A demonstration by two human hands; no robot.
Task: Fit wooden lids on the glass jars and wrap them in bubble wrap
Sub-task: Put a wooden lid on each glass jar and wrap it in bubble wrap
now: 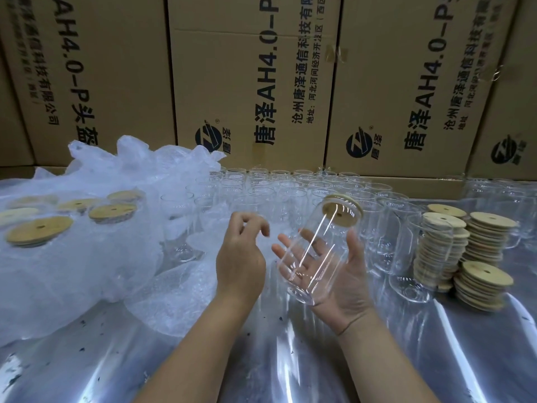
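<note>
The glass jar (313,257) is lying tilted on the flat, spread palm of the right hand (348,282), with its wooden lid (343,206) pointing away. No fingers are curling round it, so it could be rolling off onto the empty jars (290,184) behind. The left hand (241,257) is hovering just beside it, fingers loosely curled, holding nothing.

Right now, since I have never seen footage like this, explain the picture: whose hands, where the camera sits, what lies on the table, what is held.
No machine: a person works with bare hands, filmed by a camera worn on the head, looking down. The right hand lies open under a glass jar with a wooden lid fitted. The left hand beside it holds nothing. On the table: bubble wrap and lidded jars at left, empty jars behind, lid stacks at right. Cardboard boxes stand behind.
</note>
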